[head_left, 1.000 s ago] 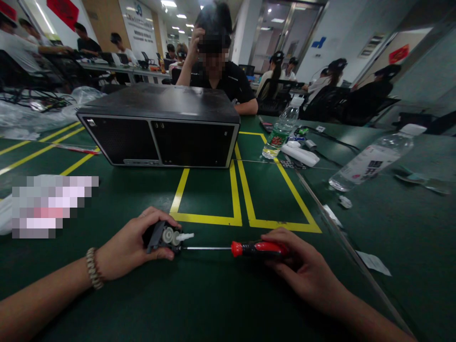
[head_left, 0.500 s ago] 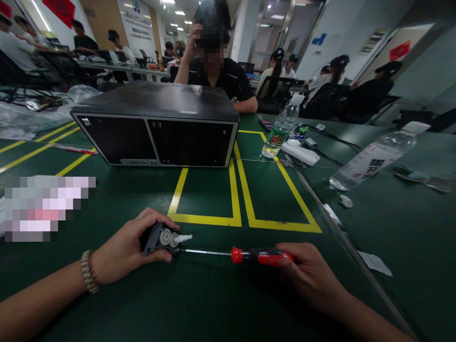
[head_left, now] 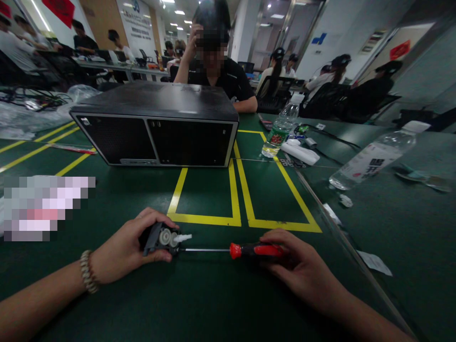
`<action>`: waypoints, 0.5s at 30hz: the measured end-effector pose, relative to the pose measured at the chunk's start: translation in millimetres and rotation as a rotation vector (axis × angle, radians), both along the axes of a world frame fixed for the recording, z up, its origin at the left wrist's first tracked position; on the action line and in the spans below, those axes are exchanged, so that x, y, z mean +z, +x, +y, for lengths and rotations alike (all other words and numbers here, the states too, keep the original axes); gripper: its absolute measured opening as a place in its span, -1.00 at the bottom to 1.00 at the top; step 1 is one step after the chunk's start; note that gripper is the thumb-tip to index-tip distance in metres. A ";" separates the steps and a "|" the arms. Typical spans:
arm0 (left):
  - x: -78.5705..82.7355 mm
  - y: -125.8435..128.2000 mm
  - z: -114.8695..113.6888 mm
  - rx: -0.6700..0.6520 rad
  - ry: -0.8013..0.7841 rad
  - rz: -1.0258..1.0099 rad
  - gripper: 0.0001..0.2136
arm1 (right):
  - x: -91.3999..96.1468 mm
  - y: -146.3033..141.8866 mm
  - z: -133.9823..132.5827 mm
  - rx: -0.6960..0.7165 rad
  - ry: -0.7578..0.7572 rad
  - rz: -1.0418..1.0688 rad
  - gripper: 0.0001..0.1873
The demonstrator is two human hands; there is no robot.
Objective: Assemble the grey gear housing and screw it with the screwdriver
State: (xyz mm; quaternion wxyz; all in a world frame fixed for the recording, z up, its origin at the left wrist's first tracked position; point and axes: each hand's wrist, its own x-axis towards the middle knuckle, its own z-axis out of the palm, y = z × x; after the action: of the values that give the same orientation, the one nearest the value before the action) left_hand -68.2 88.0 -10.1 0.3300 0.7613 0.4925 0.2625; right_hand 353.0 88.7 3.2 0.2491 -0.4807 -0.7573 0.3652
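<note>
My left hand is closed round a small dark grey housing with pale round gears and a white shaft-like piece sticking out to the right. From the right, a screwdriver with a red and black handle lies level, its thin metal blade reaching the housing's lower right side. The tip's exact seat is too small to tell. My right hand grips the handle's rear end, thumb below and fingers above.
A large black computer case stands behind my hands. Plastic bottles are on the right, one upright-leaning and one tilted in view, near cables and paper scraps. Yellow tape marks the green table. A person sits opposite.
My right hand's fingers have shifted forward and loosened a little along the screwdriver handle, which has turned about its axis. The left hand and the housing stay where they were.
</note>
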 end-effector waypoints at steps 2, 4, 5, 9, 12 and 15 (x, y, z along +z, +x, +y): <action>-0.6 -0.3 0.2 -0.005 0.007 0.004 -0.58 | 1.4 -1.1 -0.8 -0.001 -0.018 -0.016 -0.58; -1.4 -1.0 0.6 -0.009 0.007 0.005 -0.58 | 2.4 -2.0 -1.8 -0.033 -0.070 -0.032 -0.56; -1.8 -1.4 0.8 -0.015 0.002 0.005 -0.58 | 2.7 -2.2 -2.4 -0.056 -0.101 -0.035 -0.56; -2.1 -2.1 1.0 -0.019 -0.002 -0.004 -0.58 | 2.2 -1.8 -3.9 -0.121 -0.172 0.004 -0.59; -1.8 -1.8 1.0 -0.004 0.007 -0.007 -0.58 | 1.6 -0.9 -4.6 -0.125 -0.155 0.024 -0.63; -1.3 -1.0 0.8 -0.020 0.011 0.005 -0.57 | 1.3 -1.6 -4.9 -0.112 -0.140 0.024 -0.66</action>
State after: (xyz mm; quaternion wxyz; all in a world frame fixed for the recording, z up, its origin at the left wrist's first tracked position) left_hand -69.2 88.7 -11.4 0.3271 0.7688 0.4842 0.2600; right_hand 351.4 83.8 4.5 0.2441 -0.5339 -0.6990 0.4084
